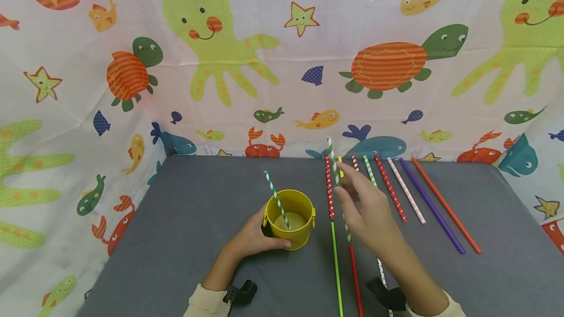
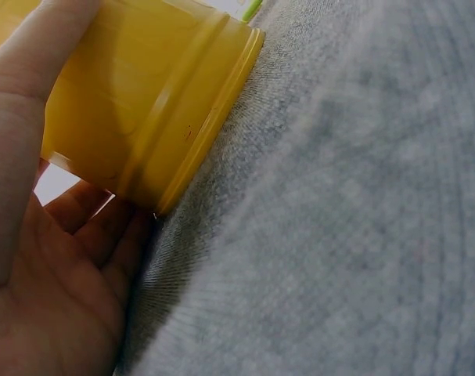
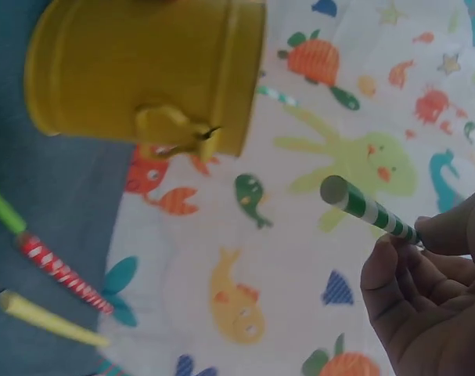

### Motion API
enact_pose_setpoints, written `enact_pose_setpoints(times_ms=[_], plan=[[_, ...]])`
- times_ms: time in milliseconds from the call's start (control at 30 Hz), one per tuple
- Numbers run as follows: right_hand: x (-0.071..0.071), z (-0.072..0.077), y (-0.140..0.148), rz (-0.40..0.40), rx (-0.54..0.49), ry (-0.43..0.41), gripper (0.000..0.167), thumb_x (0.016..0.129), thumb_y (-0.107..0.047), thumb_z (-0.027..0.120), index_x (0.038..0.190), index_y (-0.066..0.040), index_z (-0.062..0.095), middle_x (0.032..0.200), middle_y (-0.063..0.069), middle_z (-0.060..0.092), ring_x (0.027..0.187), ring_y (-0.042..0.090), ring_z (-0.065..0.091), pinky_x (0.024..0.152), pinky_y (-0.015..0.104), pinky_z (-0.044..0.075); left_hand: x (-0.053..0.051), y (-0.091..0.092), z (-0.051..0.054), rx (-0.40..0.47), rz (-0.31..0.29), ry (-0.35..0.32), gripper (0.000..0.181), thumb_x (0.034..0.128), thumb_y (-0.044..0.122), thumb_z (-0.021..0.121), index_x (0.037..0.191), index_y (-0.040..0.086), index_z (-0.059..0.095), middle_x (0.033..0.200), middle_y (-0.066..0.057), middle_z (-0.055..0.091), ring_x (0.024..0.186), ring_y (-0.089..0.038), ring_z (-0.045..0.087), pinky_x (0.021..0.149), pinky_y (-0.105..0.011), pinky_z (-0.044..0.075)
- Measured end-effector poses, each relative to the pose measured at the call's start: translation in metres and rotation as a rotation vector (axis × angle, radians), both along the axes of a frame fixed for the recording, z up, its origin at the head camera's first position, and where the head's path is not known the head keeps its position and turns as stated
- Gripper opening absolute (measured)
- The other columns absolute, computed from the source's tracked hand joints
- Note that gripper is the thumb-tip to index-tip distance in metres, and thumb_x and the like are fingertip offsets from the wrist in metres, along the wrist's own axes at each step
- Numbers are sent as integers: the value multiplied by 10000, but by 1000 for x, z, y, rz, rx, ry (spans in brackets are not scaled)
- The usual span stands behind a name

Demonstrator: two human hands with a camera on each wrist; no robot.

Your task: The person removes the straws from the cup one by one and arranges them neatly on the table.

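Note:
My left hand (image 1: 252, 238) grips a small yellow bucket (image 1: 293, 241) on the grey table, thumb across its front and fingers round its left side. A green-and-white striped straw (image 1: 276, 198) leans inside the bucket, its top above the rim. To the right of the bucket, my right hand (image 1: 369, 212) pinches a second green-and-white striped straw (image 1: 333, 158) between thumb and fingers. In the right wrist view, one end of this held straw (image 3: 370, 210) points towards the bucket (image 3: 143, 70). From the left wrist, the bucket's wall (image 2: 127, 94) and base edge show beside the thumb.
Several straws lie on the grey table (image 1: 198, 199): red dotted (image 1: 329, 190), lime green (image 1: 337, 268), red (image 1: 356, 283), another red dotted (image 1: 390, 189), pale pink (image 1: 406, 190), purple (image 1: 432, 205) and orange-red (image 1: 447, 204). A sea-animal printed cloth (image 1: 286, 82) hangs behind.

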State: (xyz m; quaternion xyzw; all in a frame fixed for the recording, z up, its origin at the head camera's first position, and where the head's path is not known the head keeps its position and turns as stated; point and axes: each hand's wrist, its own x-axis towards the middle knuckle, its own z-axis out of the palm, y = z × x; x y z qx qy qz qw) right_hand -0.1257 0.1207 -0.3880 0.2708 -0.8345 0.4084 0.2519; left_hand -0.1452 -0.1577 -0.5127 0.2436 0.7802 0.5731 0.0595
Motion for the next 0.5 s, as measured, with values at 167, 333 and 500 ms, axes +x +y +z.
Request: enact_pose_setpoints(times_ms=[167,333,500], plan=[[5,-15,16,-45,31,-61,534,897,79,698,1399,-27,550,870,-59,599,689,71,542,623,229,490,-6,-4,-17,-11,-3,-13,982,728,261,929,1525,298,355,1391,66,555,1253,-159,521,1102,-438,351],[12,-27,36,-90,56,-79,521,878,97,708,1368,-17,576,882,-36,628,696,70,561,625,200,486,-7,-3,-18,-16,-4,-8,959,730,283,927,1510,317,371,1393,56,554,1251,-164,521,1101,-442,354],[18,-41,60,-147,78,-92,504,827,109,750,1301,-10,625,851,-25,655,696,73,588,636,159,488,-7,-3,-19,-4,-4,-1,950,731,247,928,1508,305,384,1386,51,561,1243,-171,527,1097,-421,359]])
